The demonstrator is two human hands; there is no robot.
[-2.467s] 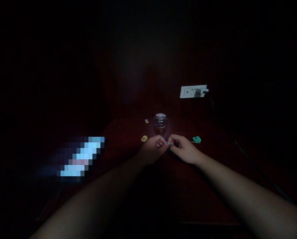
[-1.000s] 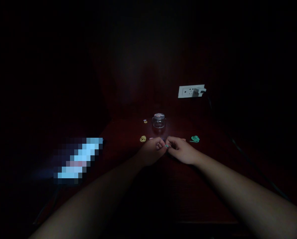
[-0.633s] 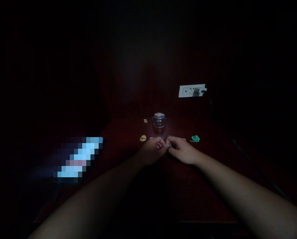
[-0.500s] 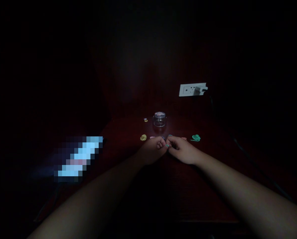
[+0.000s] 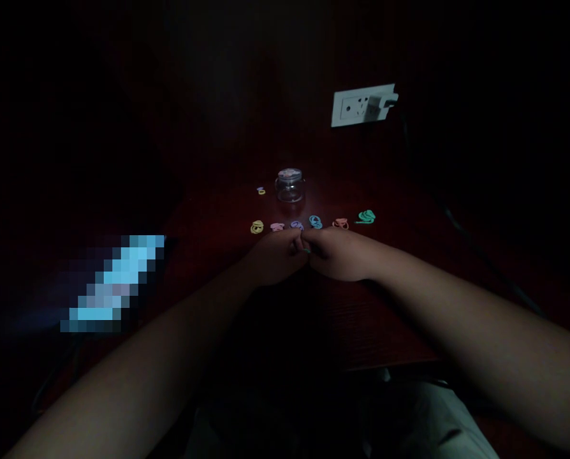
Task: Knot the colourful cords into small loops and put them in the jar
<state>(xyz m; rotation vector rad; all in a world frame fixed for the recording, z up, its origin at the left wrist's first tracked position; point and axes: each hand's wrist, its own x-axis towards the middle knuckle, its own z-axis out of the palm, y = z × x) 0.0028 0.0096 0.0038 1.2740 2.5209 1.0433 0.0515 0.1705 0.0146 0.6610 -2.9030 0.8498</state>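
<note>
My left hand (image 5: pixel 276 256) and my right hand (image 5: pixel 342 255) meet fingertip to fingertip above the near side of the table, both closed. A sliver of a small green hair tie (image 5: pixel 307 250) shows pinched between them; the fingers hide most of it. Just beyond lies a row of small hair tie piles: yellow (image 5: pixel 257 227), pink (image 5: pixel 277 227), purple (image 5: pixel 296 225), blue (image 5: pixel 315 222), orange (image 5: pixel 341 224) and green (image 5: pixel 366 217). Behind the row stands a clear lidded jar (image 5: pixel 290 187). To its left lie a loose yellow hair tie (image 5: pixel 261 191) and a purple one (image 5: pixel 259 189).
A lit, blurred-out screen (image 5: pixel 117 280) lies left of my left forearm. On the back wall is a white socket plate (image 5: pixel 352 109) with a plug (image 5: pixel 387 101) in it. A dark cable (image 5: pixel 486 261) runs along the right. The dark red table (image 5: pixel 361 319) ends near my lap.
My view has tilted down, so the jar, piles and socket sit higher in the picture and my lap shows. More of the row is uncovered. Both hands stay together on the green hair tie.
</note>
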